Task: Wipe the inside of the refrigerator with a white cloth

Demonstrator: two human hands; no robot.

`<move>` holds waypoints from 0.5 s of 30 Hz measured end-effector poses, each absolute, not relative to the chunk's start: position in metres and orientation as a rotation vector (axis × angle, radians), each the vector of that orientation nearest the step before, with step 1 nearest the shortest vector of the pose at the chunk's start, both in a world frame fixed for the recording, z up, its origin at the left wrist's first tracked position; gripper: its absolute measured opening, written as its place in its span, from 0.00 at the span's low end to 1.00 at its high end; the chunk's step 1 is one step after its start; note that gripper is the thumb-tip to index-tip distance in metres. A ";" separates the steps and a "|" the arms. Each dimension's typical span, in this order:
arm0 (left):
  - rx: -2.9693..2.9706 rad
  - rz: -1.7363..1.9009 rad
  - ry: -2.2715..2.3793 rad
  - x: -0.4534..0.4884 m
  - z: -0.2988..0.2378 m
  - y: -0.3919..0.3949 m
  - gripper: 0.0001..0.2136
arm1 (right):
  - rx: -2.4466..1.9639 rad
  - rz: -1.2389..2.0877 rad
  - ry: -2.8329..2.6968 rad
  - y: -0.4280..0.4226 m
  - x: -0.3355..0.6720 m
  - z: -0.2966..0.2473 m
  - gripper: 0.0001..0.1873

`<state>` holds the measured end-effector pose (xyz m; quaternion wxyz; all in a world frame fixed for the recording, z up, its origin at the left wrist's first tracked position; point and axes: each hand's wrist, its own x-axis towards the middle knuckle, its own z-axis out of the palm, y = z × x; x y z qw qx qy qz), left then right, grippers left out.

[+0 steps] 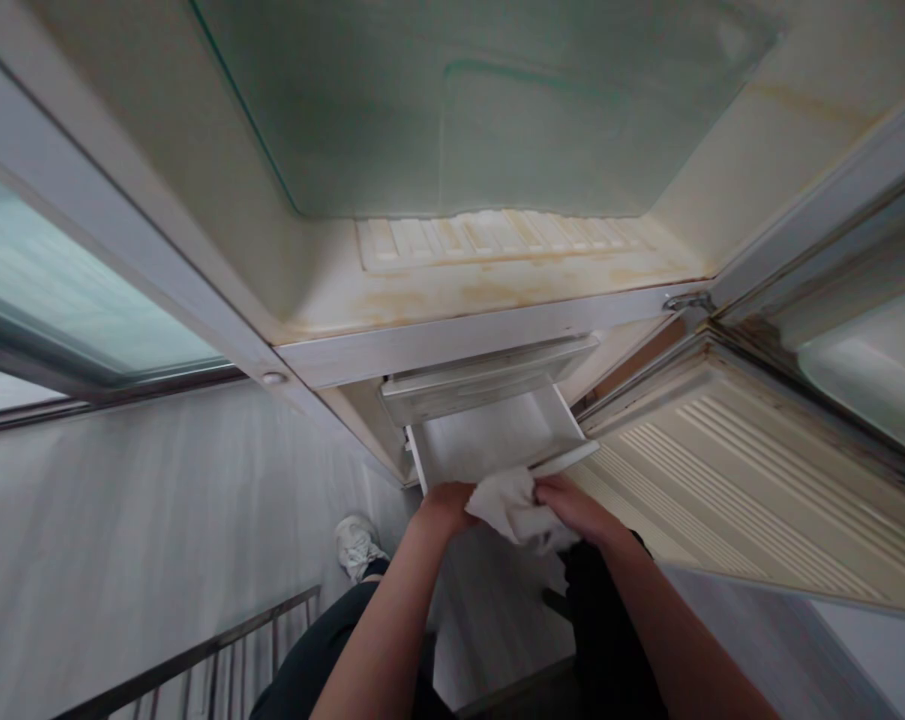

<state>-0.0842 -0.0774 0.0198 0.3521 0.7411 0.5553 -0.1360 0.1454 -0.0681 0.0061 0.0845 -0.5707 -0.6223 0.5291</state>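
Note:
A crumpled white cloth (516, 508) spans the gap between my two hands, just above the front edge of a pulled-out white drawer (489, 435). My left hand (448, 503) is closed at the cloth's left side, near the drawer's front left corner. On the other side, my right hand (568, 502) grips the cloth's right part with bent fingers. The drawer's bare inside shows beyond the hands. Above it sits another drawer (489, 380), pushed in further. Both are in the lower compartment of an open fridge.
Over the drawers is the upper compartment with a glass shelf (362, 130) and a yellow-stained floor (489, 290). An open lower door (722, 470) stands at the right, below a metal hinge (688, 300). A metal rack (219, 650) is at the lower left, near my white shoe (358, 545).

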 end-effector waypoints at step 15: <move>2.021 -0.205 1.846 -0.097 0.038 -0.064 0.17 | -1.823 1.590 -1.343 -0.030 0.088 -0.055 0.17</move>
